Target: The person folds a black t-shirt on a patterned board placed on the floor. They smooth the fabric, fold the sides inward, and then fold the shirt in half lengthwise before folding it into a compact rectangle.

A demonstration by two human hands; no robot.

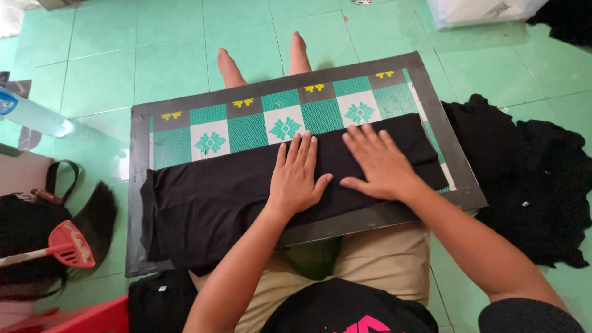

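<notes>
A folded black garment [209,197] lies across a flat board [246,132] with a green and white chequered pattern and a dark taped rim. The board rests on my lap, my feet showing beyond it. My left hand [297,176] lies flat on the middle of the garment, fingers together and pointing away. My right hand [379,161] presses flat on the garment's right part, fingers spread. Neither hand grips anything.
A heap of black clothes [536,185] lies on the green tiled floor to the right. At left are a red-headed broom [68,243], a black bag [24,228] and a clear plastic bottle [31,114]. A white plastic bag [475,12] sits at the top right.
</notes>
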